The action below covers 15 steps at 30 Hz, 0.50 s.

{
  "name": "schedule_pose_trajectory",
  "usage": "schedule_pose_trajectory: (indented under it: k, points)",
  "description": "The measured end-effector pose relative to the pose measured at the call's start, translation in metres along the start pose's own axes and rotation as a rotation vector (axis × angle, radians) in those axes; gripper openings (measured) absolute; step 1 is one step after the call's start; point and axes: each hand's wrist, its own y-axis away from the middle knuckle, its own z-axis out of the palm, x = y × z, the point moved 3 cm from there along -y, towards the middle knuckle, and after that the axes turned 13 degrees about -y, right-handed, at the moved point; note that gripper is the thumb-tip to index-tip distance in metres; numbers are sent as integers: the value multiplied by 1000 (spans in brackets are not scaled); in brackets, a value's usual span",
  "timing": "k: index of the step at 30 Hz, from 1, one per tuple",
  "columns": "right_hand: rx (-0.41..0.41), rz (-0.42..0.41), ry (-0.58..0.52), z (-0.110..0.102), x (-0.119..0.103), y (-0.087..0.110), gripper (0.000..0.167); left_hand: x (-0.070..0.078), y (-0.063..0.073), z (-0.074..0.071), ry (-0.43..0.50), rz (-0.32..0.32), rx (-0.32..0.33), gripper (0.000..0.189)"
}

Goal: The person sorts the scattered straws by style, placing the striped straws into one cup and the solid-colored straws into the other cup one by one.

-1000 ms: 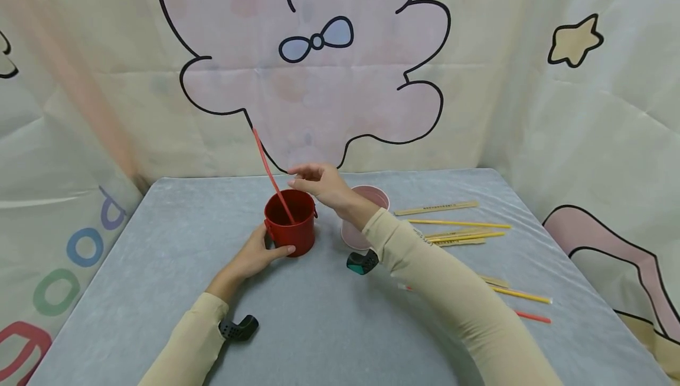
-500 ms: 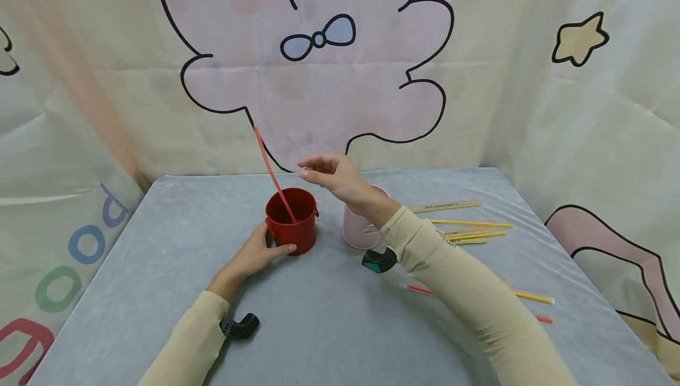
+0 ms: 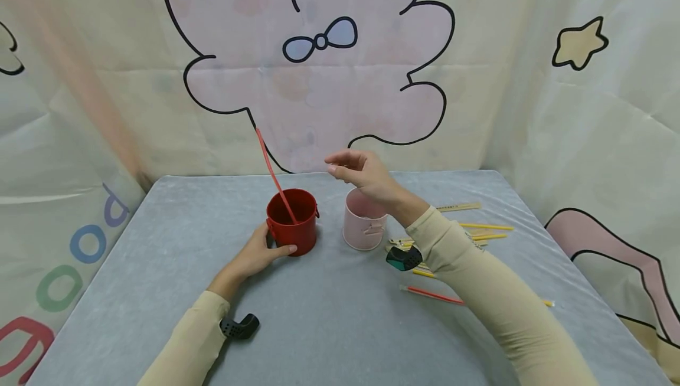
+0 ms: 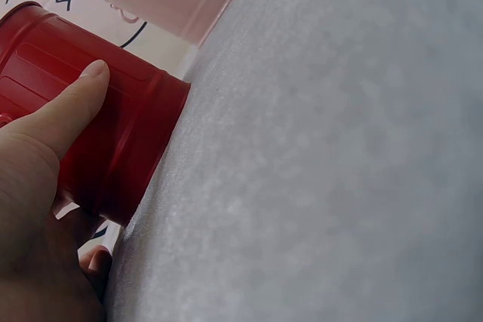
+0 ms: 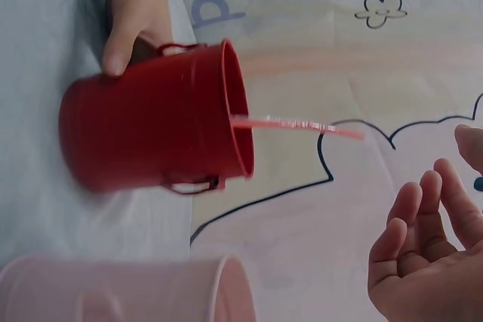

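Note:
My left hand [image 3: 256, 258] grips the lower side of a small red bucket [image 3: 293, 235], thumb across its front. The bucket stands upright on the cloth. A thin red straw [image 3: 273, 174] leans to the left out of its mouth, lower end inside. In the left wrist view the thumb [image 4: 72, 111] lies flat on the red wall and other fingers go behind it. Above the pink bucket [image 3: 357, 228], my right hand [image 3: 374, 179] hangs in the air with loosely bent fingers and nothing in them, as the right wrist view also shows.
On the right of the grey-blue cloth [image 3: 319, 327] lie several yellow straws [image 3: 486, 226] and paper-wrapped sticks [image 3: 459, 206], partly behind my right forearm. A wrapped red straw [image 3: 432, 295] lies nearer me. A printed curtain [image 3: 494, 79] hangs behind the table.
My right hand has moved away to the right, from beside the red straw to above the pink bucket. My left hand, the red bucket and its straw have stayed in place.

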Motion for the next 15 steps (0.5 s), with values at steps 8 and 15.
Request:
schedule_pose_trajectory:
  k: [8,15]
  points:
    - [76,62,-13,-25,8,6,29,-1,4,-2,-9,-24,-4,75]
    - [118,91,11,-53,17,12,21,-1,0,-2,-18,1,-4,73]
